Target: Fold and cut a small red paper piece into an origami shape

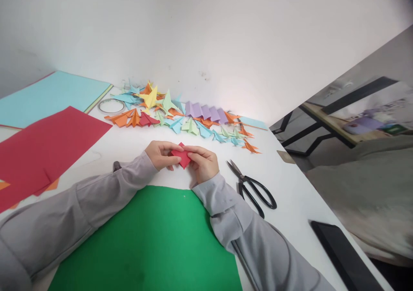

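Observation:
A small folded red paper (183, 158), roughly diamond-shaped, is held between both hands above the white table. My left hand (162, 155) pinches its left side with thumb and fingers. On the right side, my right hand (204, 162) grips the same paper, thumb near the top right edge. A large green sheet (151, 239) lies nearer to me, partly under my forearms. Black-handled scissors (250, 187) rest to the right of my right hand, with their blades parted slightly.
Many folded paper pieces (190, 126) in several colours line the wall. Red sheets (54, 149) and light blue sheets (54, 97) lie left, near a tape roll (111, 106). A black phone-like object (342, 252) sits by the right table edge.

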A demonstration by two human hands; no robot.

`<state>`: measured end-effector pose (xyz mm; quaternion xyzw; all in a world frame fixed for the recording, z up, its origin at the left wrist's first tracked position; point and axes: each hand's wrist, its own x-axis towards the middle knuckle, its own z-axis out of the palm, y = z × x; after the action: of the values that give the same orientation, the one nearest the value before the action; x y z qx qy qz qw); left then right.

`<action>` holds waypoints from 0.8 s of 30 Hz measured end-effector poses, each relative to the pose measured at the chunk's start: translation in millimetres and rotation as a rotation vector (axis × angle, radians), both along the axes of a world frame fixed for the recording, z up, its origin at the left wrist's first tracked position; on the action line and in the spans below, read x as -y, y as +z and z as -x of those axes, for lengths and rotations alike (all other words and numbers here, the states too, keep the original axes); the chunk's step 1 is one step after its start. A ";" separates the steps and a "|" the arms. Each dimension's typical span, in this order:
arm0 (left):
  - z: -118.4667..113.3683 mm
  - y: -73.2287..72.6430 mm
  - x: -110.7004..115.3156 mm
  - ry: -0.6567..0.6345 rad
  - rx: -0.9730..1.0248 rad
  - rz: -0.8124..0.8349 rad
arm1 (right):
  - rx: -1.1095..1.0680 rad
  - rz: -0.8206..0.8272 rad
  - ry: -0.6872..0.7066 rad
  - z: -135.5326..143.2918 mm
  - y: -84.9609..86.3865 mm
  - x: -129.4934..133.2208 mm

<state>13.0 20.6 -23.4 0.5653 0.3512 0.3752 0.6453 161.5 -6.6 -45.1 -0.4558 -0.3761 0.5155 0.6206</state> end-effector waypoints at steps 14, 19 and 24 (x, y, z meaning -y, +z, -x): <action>-0.2 6.9 4.3 0.010 -0.012 -0.028 | -0.013 0.006 0.026 -0.3 2.3 0.4; 0.6 8.6 3.0 0.010 -0.023 0.013 | 0.001 -0.013 0.038 -0.9 1.9 1.2; 2.0 9.1 0.4 0.026 0.059 0.092 | 0.047 -0.042 0.089 -2.3 0.2 2.1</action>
<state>11.0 20.2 -14.3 0.5191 0.3560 0.3836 0.6757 163.7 -8.7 -44.9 -0.4372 -0.4212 0.5237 0.5977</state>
